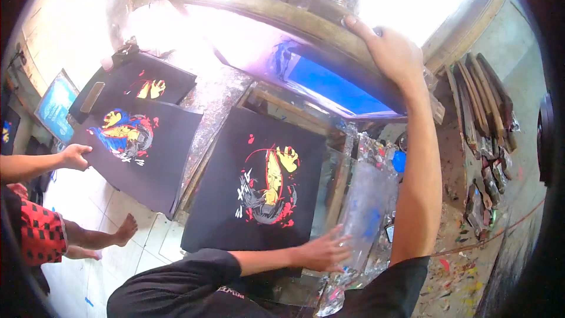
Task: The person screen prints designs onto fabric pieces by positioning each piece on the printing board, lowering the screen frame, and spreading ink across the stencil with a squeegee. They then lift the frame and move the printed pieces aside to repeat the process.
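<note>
My right hand (395, 55) is raised and grips the wooden frame of a screen-printing screen (309, 22), which is tilted up with its blue mesh area (329, 86) facing down. Below it lies a black fabric panel (220, 150) printed with a yellow, red, grey and white figure. My left hand (324, 249) crosses over the panel's lower right edge. Its fingers are apart and slightly blurred, beside a translucent sheet (364, 212) with blue smears; whether they touch it is unclear.
At left, another person's hand (77, 157) holds a black printed panel (132, 154) that also bears blue ink. Another printed panel (150, 73) lies behind it. Several wooden-handled squeegees (481, 101) lean at the right. A paint-crusted ledge (375, 154) runs beside the sheet.
</note>
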`<action>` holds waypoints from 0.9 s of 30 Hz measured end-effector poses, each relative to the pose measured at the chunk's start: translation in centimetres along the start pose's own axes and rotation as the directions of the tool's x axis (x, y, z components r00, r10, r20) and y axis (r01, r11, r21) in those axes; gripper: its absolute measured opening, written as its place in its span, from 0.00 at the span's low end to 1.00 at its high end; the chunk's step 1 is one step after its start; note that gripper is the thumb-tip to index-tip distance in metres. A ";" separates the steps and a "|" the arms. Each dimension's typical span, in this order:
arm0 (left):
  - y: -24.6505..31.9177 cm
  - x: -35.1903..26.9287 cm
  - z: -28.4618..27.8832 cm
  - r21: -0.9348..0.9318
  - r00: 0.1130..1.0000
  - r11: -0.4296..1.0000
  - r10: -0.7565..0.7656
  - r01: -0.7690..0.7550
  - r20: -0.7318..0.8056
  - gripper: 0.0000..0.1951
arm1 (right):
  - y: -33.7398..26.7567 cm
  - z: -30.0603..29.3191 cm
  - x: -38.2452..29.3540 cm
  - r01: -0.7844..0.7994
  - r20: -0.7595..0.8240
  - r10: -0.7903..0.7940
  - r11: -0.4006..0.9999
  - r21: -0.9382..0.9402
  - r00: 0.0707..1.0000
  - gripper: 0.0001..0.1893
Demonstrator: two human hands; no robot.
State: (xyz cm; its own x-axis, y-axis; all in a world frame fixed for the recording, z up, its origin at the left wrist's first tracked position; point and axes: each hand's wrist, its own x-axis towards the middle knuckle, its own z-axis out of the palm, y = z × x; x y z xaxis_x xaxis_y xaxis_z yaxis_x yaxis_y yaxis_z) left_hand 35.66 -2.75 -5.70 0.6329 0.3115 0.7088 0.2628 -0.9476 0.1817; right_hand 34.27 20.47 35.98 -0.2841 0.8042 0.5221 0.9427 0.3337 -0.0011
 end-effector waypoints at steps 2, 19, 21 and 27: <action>-1.4 -0.5 -5.7 -0.122 0.938 0.949 -0.258 0.291 0.231 0.21 | 1.2 0.3 0.0 -0.046 0.066 0.045 0.999 0.028 0.997 0.48; -12.5 -14.0 -23.6 0.399 0.574 0.717 -0.696 0.571 0.431 0.38 | 4.1 0.9 6.0 0.134 0.037 -0.147 0.961 0.241 0.988 0.37; -12.5 -14.1 -23.5 0.400 0.573 0.715 -0.699 0.574 0.428 0.37 | 4.2 1.4 6.9 0.135 0.023 -0.142 0.973 0.189 0.990 0.37; -12.4 -14.7 -23.4 0.360 0.588 0.716 -0.697 0.598 0.411 0.37 | 4.5 0.9 5.9 0.239 0.036 -0.256 0.939 0.248 0.966 0.36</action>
State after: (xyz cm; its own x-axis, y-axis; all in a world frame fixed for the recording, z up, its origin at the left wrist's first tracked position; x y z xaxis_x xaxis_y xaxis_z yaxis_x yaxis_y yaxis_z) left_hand 6.08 2.75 -2.47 0.4881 0.8727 0.0095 0.8288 -0.4670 0.3082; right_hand 36.67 27.14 38.24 -0.5219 0.7095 0.4736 0.7735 0.6277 -0.0880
